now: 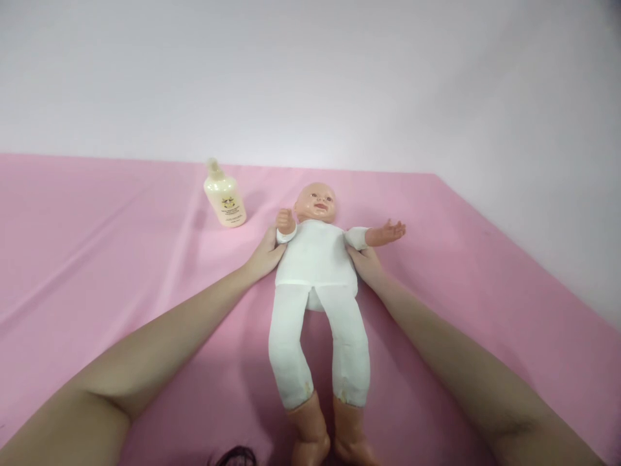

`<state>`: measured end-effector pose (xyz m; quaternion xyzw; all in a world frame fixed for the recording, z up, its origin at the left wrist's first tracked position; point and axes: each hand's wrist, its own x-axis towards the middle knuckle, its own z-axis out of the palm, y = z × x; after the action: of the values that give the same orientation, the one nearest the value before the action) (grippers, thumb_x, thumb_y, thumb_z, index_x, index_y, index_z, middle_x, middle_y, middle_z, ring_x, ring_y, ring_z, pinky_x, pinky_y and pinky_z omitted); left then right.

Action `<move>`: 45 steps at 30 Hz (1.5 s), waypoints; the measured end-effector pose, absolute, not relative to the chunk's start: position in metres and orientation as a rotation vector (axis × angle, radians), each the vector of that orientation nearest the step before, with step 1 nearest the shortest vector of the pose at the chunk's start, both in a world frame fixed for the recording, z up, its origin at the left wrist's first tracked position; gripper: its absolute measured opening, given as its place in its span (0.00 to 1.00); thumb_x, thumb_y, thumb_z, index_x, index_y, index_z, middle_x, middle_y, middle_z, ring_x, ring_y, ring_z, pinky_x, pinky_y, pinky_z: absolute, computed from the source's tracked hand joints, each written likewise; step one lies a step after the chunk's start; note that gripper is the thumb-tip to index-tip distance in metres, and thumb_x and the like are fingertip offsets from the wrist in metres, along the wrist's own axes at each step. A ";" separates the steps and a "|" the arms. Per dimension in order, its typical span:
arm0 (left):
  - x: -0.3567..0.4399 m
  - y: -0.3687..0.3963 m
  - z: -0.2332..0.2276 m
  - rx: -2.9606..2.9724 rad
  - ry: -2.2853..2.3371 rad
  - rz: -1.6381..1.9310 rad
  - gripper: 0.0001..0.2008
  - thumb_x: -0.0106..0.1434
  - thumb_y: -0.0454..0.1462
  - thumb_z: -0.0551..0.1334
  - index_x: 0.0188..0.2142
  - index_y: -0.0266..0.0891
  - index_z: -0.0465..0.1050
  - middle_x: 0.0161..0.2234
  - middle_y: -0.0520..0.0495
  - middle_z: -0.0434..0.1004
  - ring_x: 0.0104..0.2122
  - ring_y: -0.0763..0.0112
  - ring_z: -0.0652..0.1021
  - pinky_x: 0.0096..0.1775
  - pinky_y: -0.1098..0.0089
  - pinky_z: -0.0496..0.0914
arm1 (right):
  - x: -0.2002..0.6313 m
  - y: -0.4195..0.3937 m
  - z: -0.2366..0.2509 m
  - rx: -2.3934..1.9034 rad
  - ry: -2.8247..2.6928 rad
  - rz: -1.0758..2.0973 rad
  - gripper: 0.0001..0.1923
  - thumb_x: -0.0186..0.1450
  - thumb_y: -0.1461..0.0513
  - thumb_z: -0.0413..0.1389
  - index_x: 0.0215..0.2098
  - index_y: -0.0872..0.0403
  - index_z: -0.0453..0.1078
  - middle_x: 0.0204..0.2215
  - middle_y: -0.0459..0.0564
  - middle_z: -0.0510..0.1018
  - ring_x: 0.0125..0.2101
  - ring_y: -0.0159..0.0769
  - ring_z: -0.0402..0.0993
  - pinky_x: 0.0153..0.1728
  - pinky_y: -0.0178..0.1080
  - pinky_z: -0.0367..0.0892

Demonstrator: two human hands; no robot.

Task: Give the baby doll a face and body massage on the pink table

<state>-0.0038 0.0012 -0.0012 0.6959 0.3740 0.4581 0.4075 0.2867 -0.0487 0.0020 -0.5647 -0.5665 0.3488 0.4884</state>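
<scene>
A baby doll (317, 259) with a white cloth body and plastic head, hands and feet lies on its back on the pink sheet (97, 246), head away from me. My left hand (264, 255) grips the doll's torso on its left side, under the bent arm. My right hand (366, 264) grips the other side, under the outstretched arm. The fingers of both hands are partly hidden beneath the doll.
A cream lotion bottle (224, 196) lies on the pink sheet to the left of the doll's head. A plain white wall (310, 77) rises behind the surface. The sheet's right edge runs diagonally at the right.
</scene>
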 end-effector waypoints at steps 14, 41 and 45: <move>-0.005 0.004 -0.004 1.779 0.951 1.162 0.25 0.68 0.40 0.63 0.62 0.40 0.64 0.62 0.39 0.72 0.62 0.53 0.73 0.66 0.49 0.64 | 0.288 -0.049 0.001 -1.374 -1.375 0.863 0.21 0.69 0.50 0.57 0.53 0.52 0.78 0.54 0.57 0.83 0.59 0.58 0.76 0.64 0.60 0.66; -0.002 -0.002 0.005 1.795 0.972 1.164 0.29 0.68 0.40 0.62 0.66 0.38 0.60 0.63 0.37 0.70 0.64 0.52 0.71 0.68 0.49 0.61 | 0.290 -0.046 -0.002 -1.405 -1.363 0.884 0.19 0.67 0.51 0.57 0.50 0.52 0.78 0.51 0.54 0.84 0.56 0.52 0.78 0.61 0.55 0.68; -0.003 -0.001 0.004 1.787 0.976 1.159 0.31 0.68 0.41 0.62 0.68 0.40 0.57 0.65 0.37 0.68 0.64 0.51 0.70 0.68 0.48 0.61 | 0.291 -0.045 -0.003 -1.386 -1.368 0.871 0.19 0.68 0.50 0.57 0.51 0.51 0.77 0.52 0.54 0.83 0.56 0.52 0.77 0.61 0.56 0.68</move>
<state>-0.0026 -0.0014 0.0037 0.7026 0.3838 0.4559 0.3889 0.2908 -0.0450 -0.0029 -0.5688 -0.5614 0.3575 0.4832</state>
